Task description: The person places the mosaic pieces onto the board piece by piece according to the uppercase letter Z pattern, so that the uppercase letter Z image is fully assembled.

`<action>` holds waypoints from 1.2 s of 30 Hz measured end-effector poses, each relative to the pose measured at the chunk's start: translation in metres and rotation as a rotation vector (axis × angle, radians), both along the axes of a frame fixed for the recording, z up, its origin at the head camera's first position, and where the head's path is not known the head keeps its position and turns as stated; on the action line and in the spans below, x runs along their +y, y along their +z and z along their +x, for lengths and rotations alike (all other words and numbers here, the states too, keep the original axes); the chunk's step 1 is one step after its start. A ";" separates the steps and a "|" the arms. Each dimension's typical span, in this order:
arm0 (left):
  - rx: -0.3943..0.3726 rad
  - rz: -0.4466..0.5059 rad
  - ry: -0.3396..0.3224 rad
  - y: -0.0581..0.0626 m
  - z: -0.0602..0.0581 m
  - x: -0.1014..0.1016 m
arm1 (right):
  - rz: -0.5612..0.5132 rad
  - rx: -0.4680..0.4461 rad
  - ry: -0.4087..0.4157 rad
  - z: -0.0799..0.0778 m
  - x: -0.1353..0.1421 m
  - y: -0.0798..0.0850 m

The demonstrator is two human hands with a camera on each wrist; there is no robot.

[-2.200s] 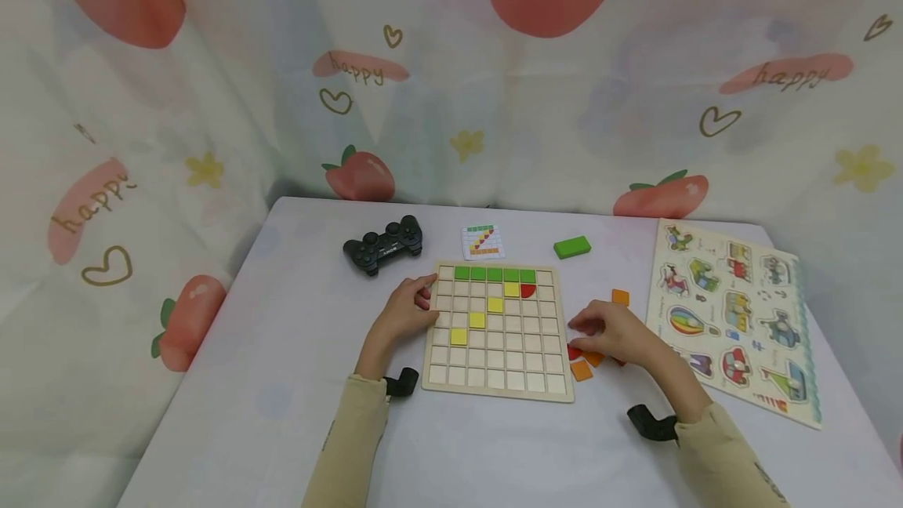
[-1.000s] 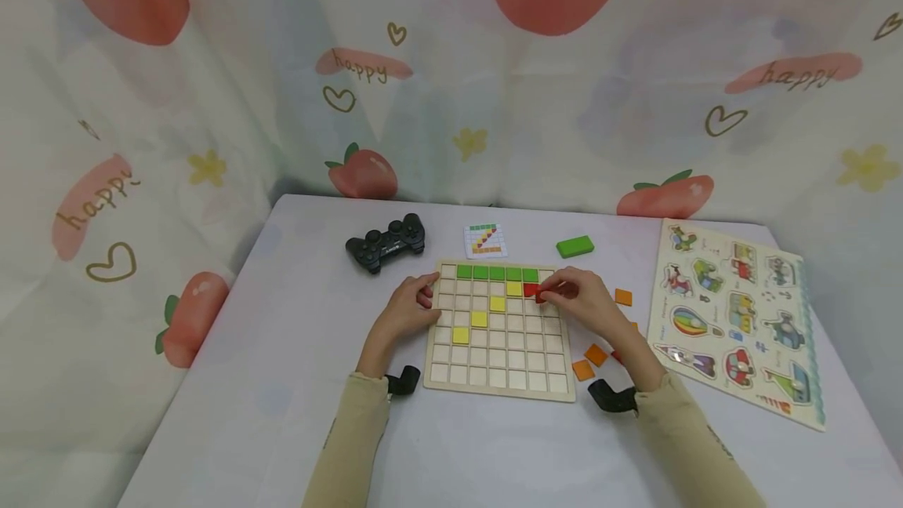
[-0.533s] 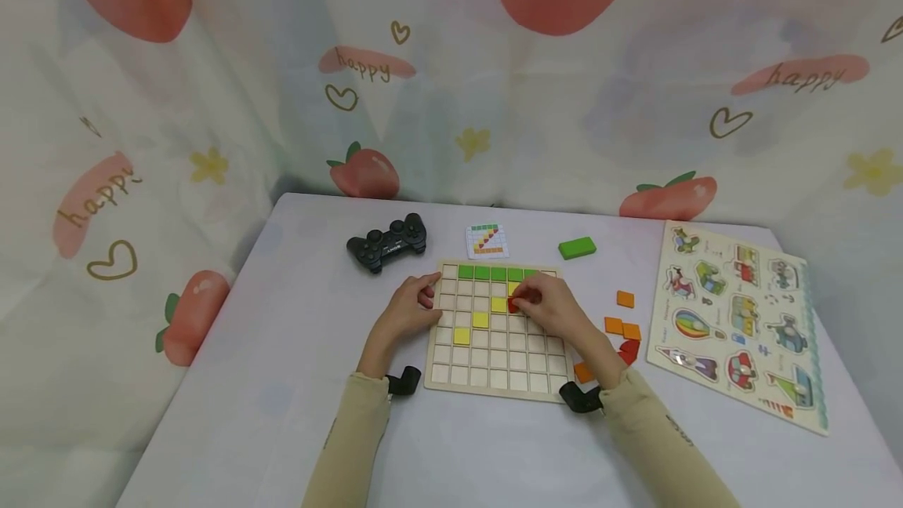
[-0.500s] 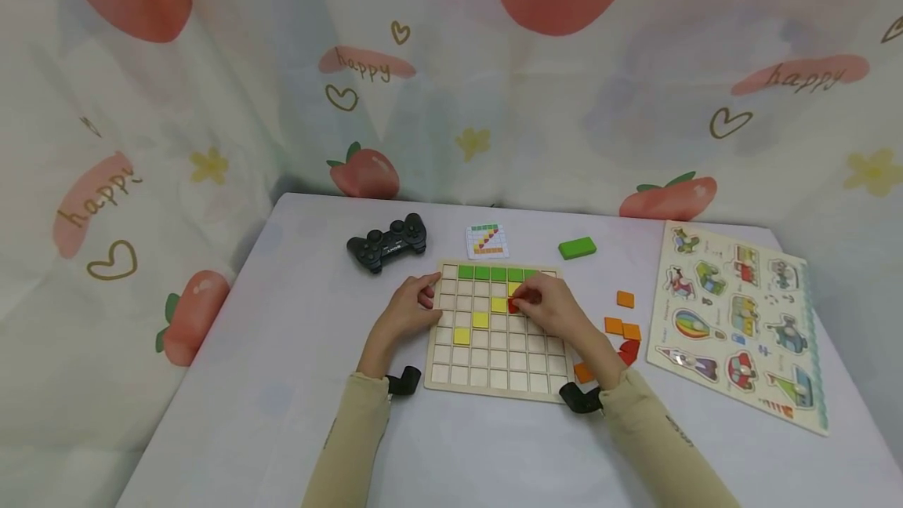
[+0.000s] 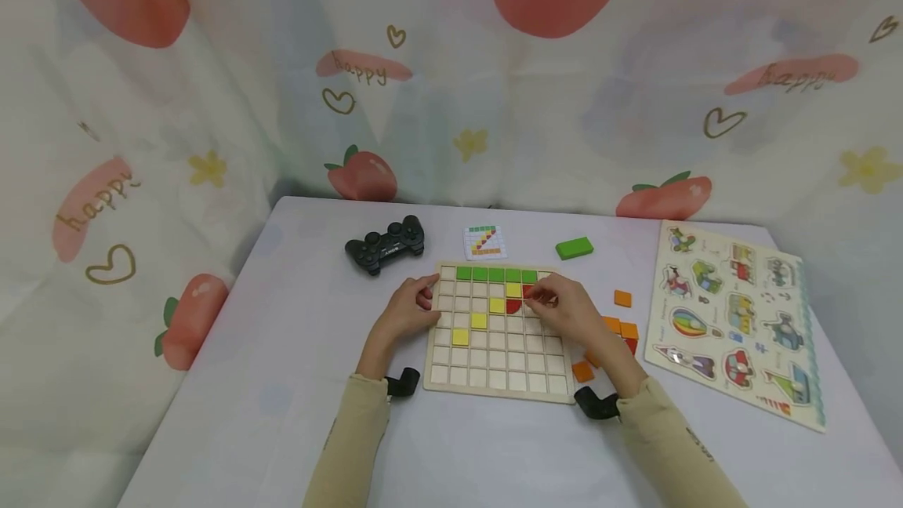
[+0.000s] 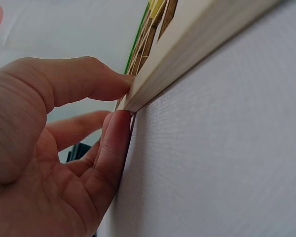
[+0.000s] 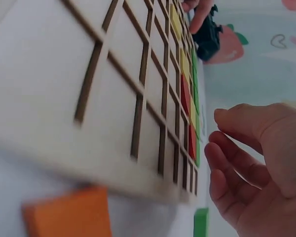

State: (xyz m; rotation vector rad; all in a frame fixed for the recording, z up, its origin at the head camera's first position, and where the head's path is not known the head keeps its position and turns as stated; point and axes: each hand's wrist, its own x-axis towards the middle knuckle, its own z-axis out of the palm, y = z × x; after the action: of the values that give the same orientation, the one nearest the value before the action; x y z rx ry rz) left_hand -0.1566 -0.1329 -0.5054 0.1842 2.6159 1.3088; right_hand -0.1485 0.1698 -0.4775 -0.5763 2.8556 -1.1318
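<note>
The wooden grid board lies flat, holding green squares, a diagonal of yellow squares and two red quarter-round pieces; the nearer red piece sits right of a yellow square. My left hand grips the board's left edge, thumb and a fingertip at the rim in the left wrist view. Over the board's upper right hovers my right hand, partly covering the farther red piece. In the right wrist view its fingers are loosely bent, with nothing between them.
Loose orange squares and red pieces lie right of the board, partly behind the right forearm. Behind it are a game controller, a pattern card and a green block. A picture puzzle board lies far right.
My right hand went from the loose pieces to the board with a red piece and set it beside a yellow square. It has let go and drawn slightly right. The left hand stays.
</note>
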 end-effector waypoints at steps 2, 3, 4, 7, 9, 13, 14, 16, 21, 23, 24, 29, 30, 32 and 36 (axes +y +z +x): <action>-0.001 0.000 0.004 0.000 0.001 0.000 | 0.025 -0.009 -0.002 0.004 0.011 0.003; -0.002 0.002 0.007 0.001 0.002 0.000 | 0.038 -0.021 -0.002 0.006 0.018 0.005; -0.001 0.003 0.008 0.001 0.002 0.001 | 0.055 -0.033 -0.004 0.008 0.026 0.006; -0.001 0.013 0.007 0.001 0.003 0.002 | 0.113 -0.062 0.000 0.015 0.052 0.009; 0.000 0.015 0.003 0.001 0.003 0.002 | 0.152 -0.090 0.005 0.021 0.071 0.012; 0.006 0.011 0.000 0.001 0.003 0.002 | 0.210 -0.149 0.012 0.034 0.103 0.022; 0.008 0.009 0.001 0.000 0.002 0.002 | 0.221 -0.168 0.014 0.037 0.109 0.024; 0.012 0.009 0.002 0.000 0.002 0.001 | 0.242 -0.205 0.018 0.041 0.117 0.028; 0.012 0.011 0.003 -0.001 0.001 0.003 | 0.313 -0.245 0.018 0.045 0.124 0.029; 0.010 0.015 0.001 -0.002 0.000 0.003 | 0.334 -0.217 0.023 0.044 0.123 0.026; 0.006 0.016 0.002 -0.002 0.000 0.003 | 0.333 -0.198 0.030 0.043 0.122 0.025; 0.011 0.021 0.002 -0.002 0.000 0.001 | 0.324 -0.125 0.061 0.037 0.114 0.022; 0.011 0.023 0.000 -0.002 0.000 0.001 | 0.318 -0.128 0.065 0.036 0.111 0.022; 0.015 0.021 -0.005 -0.002 0.000 0.001 | 0.311 -0.137 0.068 0.035 0.107 0.021; 0.018 0.021 -0.004 -0.002 0.001 0.000 | 0.305 -0.138 0.089 0.032 0.101 0.019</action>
State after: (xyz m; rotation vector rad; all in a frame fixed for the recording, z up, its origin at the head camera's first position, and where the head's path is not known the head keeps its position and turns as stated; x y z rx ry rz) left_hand -0.1559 -0.1328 -0.5069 0.2050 2.6163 1.3395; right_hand -0.1168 0.2705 -0.4586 -0.5749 2.7735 -0.6749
